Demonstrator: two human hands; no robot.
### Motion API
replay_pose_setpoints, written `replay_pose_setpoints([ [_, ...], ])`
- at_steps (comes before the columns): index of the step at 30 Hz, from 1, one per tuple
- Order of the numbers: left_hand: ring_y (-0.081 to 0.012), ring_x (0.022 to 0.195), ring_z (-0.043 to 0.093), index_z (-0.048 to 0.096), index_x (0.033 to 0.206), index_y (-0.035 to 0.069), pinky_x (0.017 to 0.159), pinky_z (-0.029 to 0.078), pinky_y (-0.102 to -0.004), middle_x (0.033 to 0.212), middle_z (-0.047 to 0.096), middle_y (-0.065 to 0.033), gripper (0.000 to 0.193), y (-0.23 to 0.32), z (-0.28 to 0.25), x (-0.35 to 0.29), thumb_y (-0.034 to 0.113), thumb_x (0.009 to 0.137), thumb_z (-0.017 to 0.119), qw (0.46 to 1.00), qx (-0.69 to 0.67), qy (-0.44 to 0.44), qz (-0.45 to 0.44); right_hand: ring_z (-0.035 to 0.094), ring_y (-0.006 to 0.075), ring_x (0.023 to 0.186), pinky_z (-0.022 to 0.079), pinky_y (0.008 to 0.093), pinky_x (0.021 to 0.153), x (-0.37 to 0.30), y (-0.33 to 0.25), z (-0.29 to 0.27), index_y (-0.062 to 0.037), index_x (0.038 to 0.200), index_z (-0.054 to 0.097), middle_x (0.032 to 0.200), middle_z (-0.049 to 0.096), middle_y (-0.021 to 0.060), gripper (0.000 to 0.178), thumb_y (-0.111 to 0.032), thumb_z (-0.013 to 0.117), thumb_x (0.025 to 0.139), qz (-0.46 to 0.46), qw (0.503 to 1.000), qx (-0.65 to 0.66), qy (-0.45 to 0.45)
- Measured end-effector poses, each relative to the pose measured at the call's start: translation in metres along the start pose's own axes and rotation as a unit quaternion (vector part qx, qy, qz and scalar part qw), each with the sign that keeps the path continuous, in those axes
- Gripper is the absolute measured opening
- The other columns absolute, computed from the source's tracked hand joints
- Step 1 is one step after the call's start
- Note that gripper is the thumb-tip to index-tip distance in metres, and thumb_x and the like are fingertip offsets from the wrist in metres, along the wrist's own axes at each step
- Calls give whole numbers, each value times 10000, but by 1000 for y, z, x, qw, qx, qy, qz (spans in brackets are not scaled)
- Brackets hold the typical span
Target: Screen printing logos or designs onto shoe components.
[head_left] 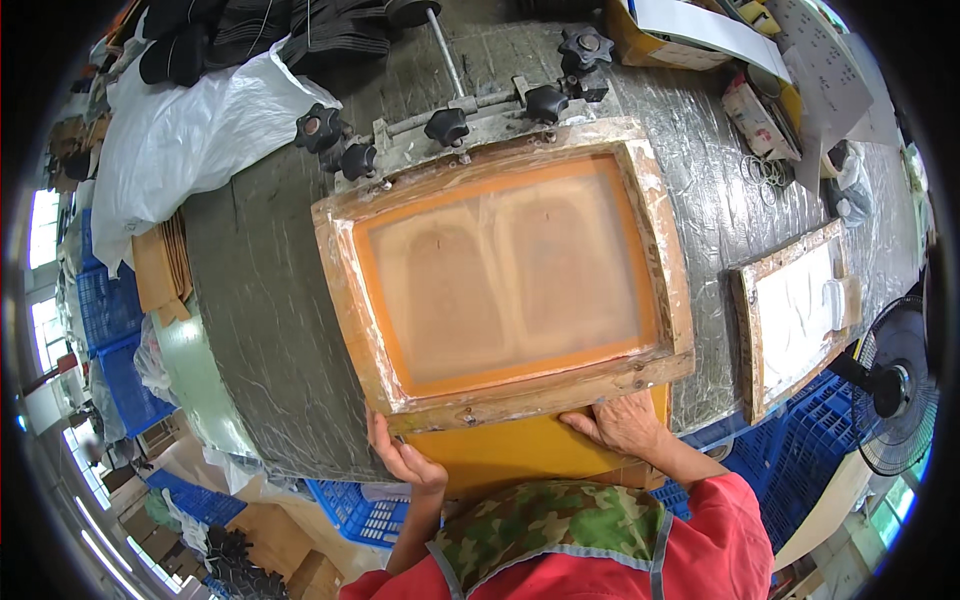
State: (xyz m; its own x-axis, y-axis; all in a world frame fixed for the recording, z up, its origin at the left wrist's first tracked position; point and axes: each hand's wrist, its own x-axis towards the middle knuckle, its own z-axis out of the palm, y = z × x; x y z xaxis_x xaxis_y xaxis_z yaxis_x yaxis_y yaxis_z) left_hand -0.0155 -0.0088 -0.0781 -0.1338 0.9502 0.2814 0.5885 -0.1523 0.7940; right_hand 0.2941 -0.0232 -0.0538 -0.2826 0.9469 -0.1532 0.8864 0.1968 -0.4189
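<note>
A wooden screen-printing frame point(505, 392) with an orange-bordered mesh point(478, 290) lies before me. Two pale, sole-like shapes show through the mesh. Beneath the frame's near edge, a yellow board point(505, 455) sticks out towards me. My left hand point(408, 458) is closed at the frame's near left corner, its fingertips against the wood. My right hand point(625, 425) lies on the yellow board near the right corner, thumb stretched to the left. Its other fingers are partly hidden by the frame's edge.
Black knobbed clamps point(447, 126) hold the frame's far side. A white plastic bag point(190, 150) and dark stacked pieces point(250, 35) lie far left. To the right are a smaller wooden frame point(750, 345), a fan point(890, 390) and blue crates point(790, 440).
</note>
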Motion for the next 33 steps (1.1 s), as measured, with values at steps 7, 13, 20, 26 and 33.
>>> replay_pose_setpoints([
  [7, -358, 1363, 355, 339, 1417, -108, 1132, 272, -455, 1470, 348, -252, 532, 2, 1, 1, 197, 981, 318, 1000, 2, -8, -6, 567, 334, 1099, 373, 520, 994, -5, 2, 6, -24, 1169, 632, 1145, 622, 179, 607, -554, 612, 874, 33, 998, 42, -40],
  [13, -331, 1354, 369, 340, 1421, -103, 1128, 283, -433, 1478, 343, -230, 515, 1, -1, 0, 172, 986, 315, 1000, 5, -12, -9, 543, 298, 1138, 350, 497, 1031, -33, -3, 1, -42, 1268, 591, 1208, 602, 140, 548, -404, 667, 862, -7, 997, 65, 27],
  [20, -340, 1334, 400, 381, 1393, -91, 1114, 309, -441, 1453, 389, -250, 474, 12, 4, 12, 148, 987, 332, 998, 33, -42, -34, 493, 289, 1245, 285, 474, 1114, -40, -4, 1, -69, 1319, 569, 1345, 554, 92, 527, -211, 685, 826, -13, 990, 133, 50],
  [26, -341, 1337, 401, 377, 1390, -97, 1115, 305, -431, 1456, 383, -259, 462, 10, 2, 8, 121, 984, 345, 997, 24, -38, -56, 494, 270, 1248, 285, 457, 1117, -38, -6, 1, -77, 1309, 580, 1359, 554, 73, 513, -189, 683, 819, -12, 991, 121, 55],
  [33, -401, 1319, 424, 402, 1367, -102, 1101, 323, -466, 1425, 415, -290, 450, 13, 7, 12, 146, 992, 374, 998, 37, -30, -48, 501, 261, 1229, 295, 449, 1111, -35, -8, 1, -78, 1305, 585, 1344, 562, 62, 505, -199, 683, 825, -4, 992, 112, 57],
])
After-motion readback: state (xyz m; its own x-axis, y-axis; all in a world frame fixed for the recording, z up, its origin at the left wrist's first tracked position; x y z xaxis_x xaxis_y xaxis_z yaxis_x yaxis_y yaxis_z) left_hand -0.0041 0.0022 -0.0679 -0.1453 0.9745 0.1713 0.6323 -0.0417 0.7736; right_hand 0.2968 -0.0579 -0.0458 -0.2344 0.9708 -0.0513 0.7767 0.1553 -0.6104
